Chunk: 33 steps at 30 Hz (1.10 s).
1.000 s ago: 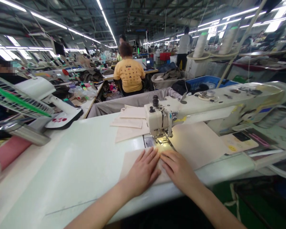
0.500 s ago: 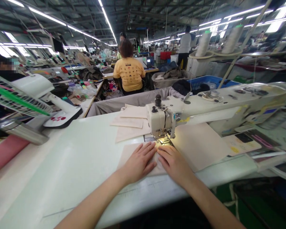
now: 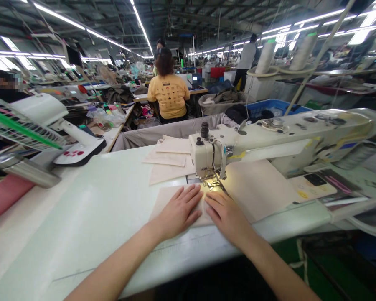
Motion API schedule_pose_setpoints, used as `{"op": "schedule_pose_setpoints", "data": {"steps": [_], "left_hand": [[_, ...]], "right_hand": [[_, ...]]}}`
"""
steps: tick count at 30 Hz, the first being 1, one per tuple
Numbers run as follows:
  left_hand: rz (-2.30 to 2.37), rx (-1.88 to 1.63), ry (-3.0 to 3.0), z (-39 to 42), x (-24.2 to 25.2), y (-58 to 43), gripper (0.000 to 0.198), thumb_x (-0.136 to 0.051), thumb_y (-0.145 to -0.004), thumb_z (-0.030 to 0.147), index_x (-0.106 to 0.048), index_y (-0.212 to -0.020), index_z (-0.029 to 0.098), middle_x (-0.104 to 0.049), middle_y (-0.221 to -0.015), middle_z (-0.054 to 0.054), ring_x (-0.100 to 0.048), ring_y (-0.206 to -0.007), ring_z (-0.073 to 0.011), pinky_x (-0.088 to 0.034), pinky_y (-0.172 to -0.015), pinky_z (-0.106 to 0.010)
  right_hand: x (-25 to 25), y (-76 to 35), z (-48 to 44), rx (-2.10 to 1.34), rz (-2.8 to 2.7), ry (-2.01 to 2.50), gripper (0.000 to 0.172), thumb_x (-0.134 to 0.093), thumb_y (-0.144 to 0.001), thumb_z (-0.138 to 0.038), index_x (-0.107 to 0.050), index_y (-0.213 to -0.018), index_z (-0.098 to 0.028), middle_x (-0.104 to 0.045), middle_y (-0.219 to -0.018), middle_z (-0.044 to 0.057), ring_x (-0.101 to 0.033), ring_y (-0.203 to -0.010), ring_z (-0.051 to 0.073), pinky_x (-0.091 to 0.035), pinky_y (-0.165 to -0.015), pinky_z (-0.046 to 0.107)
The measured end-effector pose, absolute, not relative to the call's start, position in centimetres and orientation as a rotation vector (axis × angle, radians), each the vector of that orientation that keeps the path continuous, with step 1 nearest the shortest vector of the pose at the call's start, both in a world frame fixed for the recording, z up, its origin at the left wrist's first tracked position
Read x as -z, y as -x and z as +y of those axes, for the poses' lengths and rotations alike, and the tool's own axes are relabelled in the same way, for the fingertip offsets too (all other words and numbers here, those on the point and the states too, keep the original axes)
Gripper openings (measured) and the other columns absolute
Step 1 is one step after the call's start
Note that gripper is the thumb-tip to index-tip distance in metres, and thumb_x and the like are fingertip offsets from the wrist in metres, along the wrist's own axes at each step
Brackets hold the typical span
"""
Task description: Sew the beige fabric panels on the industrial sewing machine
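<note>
The pale green tabletop (image 3: 81, 217) stretches in front of me, its near edge running beneath my forearms. On its right side stands the cream sewing machine (image 3: 269, 129), its long arm reaching leftward so that the head sits just beyond my fingertips. A white fan (image 3: 78, 142) stands off to my left, well apart from my work. A broad cream panel (image 3: 257, 188) lies flat to the right of my right hand, partly under the machine's arm. The cream cloth (image 3: 161, 200) I'm working on lies under both my hands, in front of the machine head; it shows to the left of my left fingers and in the gap between my hands. My hands hide whether it joins that broad panel. Behind it, left of the head, a few loose cream pieces (image 3: 172, 152) overlap.

My left hand (image 3: 180, 211) rests palm down on the cloth, fingers nearly straight and side by side, thumb held out from them. My right hand (image 3: 227, 213) lies close beside it, fingers together and slightly bent on the cloth, thumb a little apart below them. Just ahead of both sets of fingertips, the lit presser foot (image 3: 213, 183) shines yellow.
</note>
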<state>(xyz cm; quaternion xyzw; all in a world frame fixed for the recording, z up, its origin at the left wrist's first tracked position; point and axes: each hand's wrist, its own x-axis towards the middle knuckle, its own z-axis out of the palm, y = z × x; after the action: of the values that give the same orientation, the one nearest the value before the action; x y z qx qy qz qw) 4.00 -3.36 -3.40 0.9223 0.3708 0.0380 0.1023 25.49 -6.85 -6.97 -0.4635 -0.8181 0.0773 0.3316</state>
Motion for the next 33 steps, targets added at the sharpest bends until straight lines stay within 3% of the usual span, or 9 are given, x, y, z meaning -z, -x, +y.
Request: {"op": "schedule_pose_setpoints", "data": {"steps": [6, 10, 25, 33], "left_hand": [[0.765, -0.19, -2.791, -7.1, 3.1, -4.2, 0.043, -0.045, -0.104, 0.025, -0.048, -0.147, 0.025, -0.05, -0.152, -0.006, -0.042, -0.144, -0.0253, -0.03, -0.121, -0.047], [0.754, -0.201, -2.799, -7.3, 3.2, -3.9, 0.042, -0.046, -0.105, 0.027, -0.049, -0.147, 0.026, -0.05, -0.153, -0.005, -0.043, -0.144, -0.0246, -0.03, -0.122, -0.045], [0.832, -0.277, -2.761, 0.8, 3.9, -2.5, 0.038, -0.042, -0.106, 0.032, -0.058, -0.139, 0.026, -0.052, -0.15, -0.006, -0.046, -0.141, -0.0246, -0.031, -0.12, -0.049], [0.803, -0.361, -2.769, 3.4, 3.9, -2.5, 0.04, -0.042, -0.105, 0.03, -0.057, -0.142, 0.022, -0.057, -0.146, -0.009, -0.048, -0.138, -0.0259, -0.037, -0.117, -0.047]], "right_hand": [[7.3, -27.5, -11.1, -0.132, -2.183, 1.151, 0.03, -0.049, -0.1, -0.021, -0.066, -0.124, -0.015, -0.072, -0.123, 0.013, -0.066, -0.115, 0.027, -0.058, -0.099, 0.043], [7.3, -28.0, -11.3, -0.139, -2.207, 1.112, 0.031, -0.049, -0.101, -0.02, -0.065, -0.127, -0.017, -0.071, -0.124, 0.012, -0.066, -0.116, 0.026, -0.056, -0.102, 0.045], [6.3, -25.9, -4.3, -0.187, -2.19, 1.167, 0.018, -0.056, -0.097, -0.015, -0.073, -0.101, -0.017, -0.074, -0.108, 0.011, -0.067, -0.103, 0.026, -0.055, -0.096, 0.046], [6.8, -25.8, -4.4, -0.215, -2.154, 1.182, 0.019, -0.058, -0.096, -0.016, -0.073, -0.107, -0.015, -0.074, -0.115, 0.012, -0.065, -0.108, 0.027, -0.055, -0.098, 0.049]]}}
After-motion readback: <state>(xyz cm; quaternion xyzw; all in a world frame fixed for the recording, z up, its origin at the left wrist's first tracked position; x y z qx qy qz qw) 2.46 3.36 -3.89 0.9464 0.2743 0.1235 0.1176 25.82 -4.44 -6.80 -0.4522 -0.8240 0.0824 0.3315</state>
